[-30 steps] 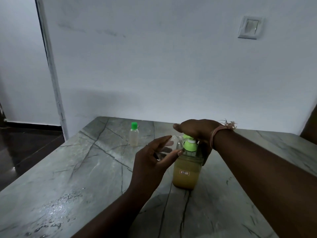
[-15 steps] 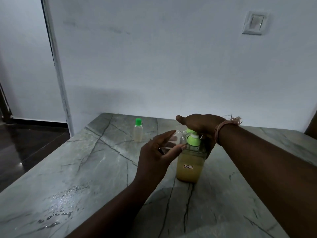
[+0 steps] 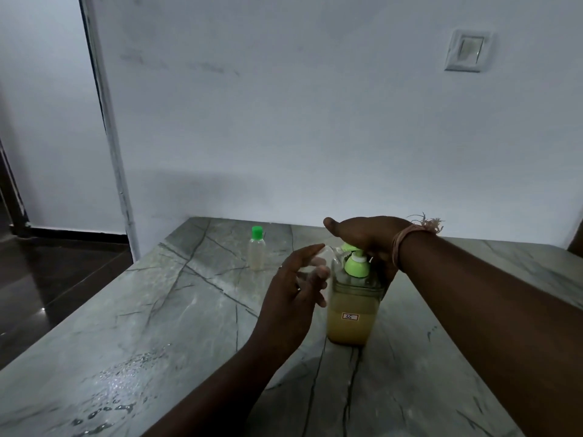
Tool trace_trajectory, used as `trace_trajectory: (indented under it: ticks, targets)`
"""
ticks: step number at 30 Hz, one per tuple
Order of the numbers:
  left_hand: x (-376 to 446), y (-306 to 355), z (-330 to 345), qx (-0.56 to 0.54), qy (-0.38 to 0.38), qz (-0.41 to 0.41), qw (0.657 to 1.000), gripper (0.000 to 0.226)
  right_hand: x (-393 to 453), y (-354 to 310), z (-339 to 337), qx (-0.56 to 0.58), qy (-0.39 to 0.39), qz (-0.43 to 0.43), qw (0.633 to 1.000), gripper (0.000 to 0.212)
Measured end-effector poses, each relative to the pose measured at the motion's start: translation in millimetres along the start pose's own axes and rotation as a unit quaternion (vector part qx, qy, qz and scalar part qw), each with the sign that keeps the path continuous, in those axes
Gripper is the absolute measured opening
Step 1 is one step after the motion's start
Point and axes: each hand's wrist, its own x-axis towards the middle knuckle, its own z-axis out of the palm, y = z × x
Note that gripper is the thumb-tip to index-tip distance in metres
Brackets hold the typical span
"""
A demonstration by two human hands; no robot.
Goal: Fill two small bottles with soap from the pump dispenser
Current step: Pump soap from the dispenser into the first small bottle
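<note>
The right hand (image 3: 366, 238) lies palm-down on the green pump head of the soap dispenser (image 3: 351, 310), fingers mostly straight, thumb out toward 9 o'clock. The left hand (image 3: 293, 294) has its grip pinched on a clear small bottle (image 3: 328, 263), held against the spout. The dispenser stands on a grey veined marble tabletop (image 3: 157, 310). A capped small bottle (image 3: 256, 248) stands at 10 o'clock from it, well apart. Water droplets (image 3: 120, 383) lie at 8 o'clock. Behind, a white wall with a switch plate (image 3: 467, 51); dark floor (image 3: 47, 279) at 9 o'clock.

Bare forearms, no sleeves; frayed pinkish thread band (image 3: 407, 239) on right wrist (loose tuft at far side).
</note>
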Motion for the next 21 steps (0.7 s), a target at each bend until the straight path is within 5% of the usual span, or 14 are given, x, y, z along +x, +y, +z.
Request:
trace_trajectory:
  ticks: [4,6,10,17,21]
  targets:
    - [1,2,-2,-0.182,-0.026,-0.061,0.981,0.054,-2,1,-4,0.101,-0.061,0.077,0.99,0.082]
    - [2,2,-5,-0.241,-0.037,-0.069,0.967,0.055,4,3,-2,0.039,-0.021,0.035,0.998,0.069]
    - [3,-1,-12,-0.252,-0.065,-0.076,0.963,0.046,12,8,7,-0.029,0.051,-0.028,0.998,0.043]
    - [1,-4,-20,-0.221,-0.072,-0.046,0.972,0.043,0,4,-1,0.129,-0.048,0.074,0.988,0.078]
    - [2,-6,-21,-0.209,-0.056,-0.042,0.975,0.042,6,3,8,-0.008,0.056,-0.004,0.998,0.06]
